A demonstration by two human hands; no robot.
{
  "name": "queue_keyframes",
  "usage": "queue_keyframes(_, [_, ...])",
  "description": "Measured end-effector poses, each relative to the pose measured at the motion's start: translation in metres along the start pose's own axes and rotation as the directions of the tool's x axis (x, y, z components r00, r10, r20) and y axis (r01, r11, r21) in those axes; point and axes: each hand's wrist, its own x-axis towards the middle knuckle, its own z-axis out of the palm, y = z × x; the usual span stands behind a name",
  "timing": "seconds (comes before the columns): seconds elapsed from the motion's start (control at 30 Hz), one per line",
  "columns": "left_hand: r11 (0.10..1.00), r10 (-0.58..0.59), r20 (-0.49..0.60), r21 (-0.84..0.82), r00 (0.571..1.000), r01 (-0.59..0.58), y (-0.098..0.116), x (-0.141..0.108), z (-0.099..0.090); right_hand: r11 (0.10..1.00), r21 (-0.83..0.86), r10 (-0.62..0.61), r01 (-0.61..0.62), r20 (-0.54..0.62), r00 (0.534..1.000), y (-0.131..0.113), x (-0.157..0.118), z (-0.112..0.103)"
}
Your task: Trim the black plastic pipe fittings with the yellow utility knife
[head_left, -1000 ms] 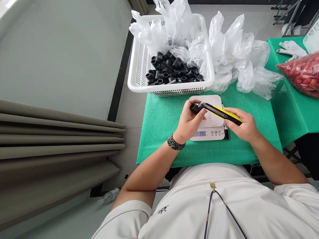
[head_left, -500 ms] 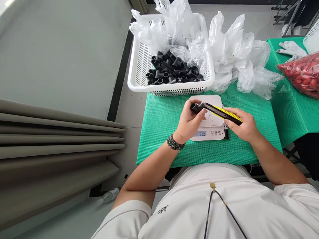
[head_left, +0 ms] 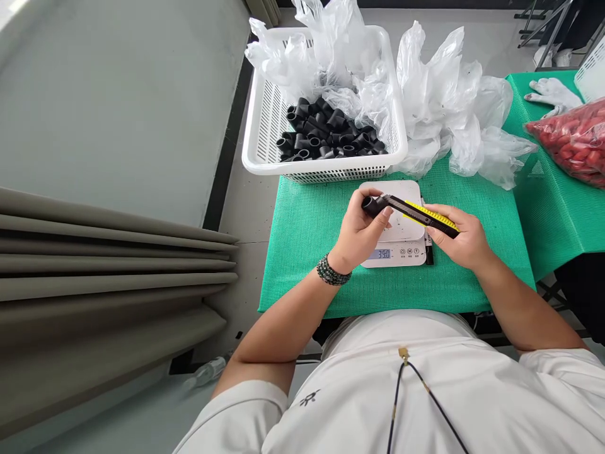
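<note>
My left hand is closed around a black plastic pipe fitting, its round opening facing left. My right hand grips a yellow and black utility knife that points left. The knife's tip end meets the fitting beside my left thumb. Both hands are over a white digital scale, whose display is lit and seems to read 350, perhaps with a decimal point. Just right of the scale, partly under my right hand, lies a black and white pen-like object.
A white plastic basket with black fittings and clear bags stands behind the scale. More clear plastic bags lie to its right. On the right-hand green-covered table are a white glove and a bag of red pieces.
The scale's reading has changed from about 323 to about 350. My hands, the fitting and the knife have hardly moved.
</note>
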Motion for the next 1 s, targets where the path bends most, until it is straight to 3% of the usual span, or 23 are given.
queue_keyframes(0.7, [1.0,0.007,-0.001,0.018,1.0,-0.007,-0.0003,0.0002,0.0003,0.999,-0.015,0.031,-0.031,0.004,1.0,0.001,-0.0002,-0.0004])
queue_keyframes(1.0, [0.99,-0.069,0.007,-0.123,0.998,0.069,0.0055,0.001,-0.0011,1.0,0.0,0.027,-0.027,0.005,1.0,0.0015,0.001,0.0009])
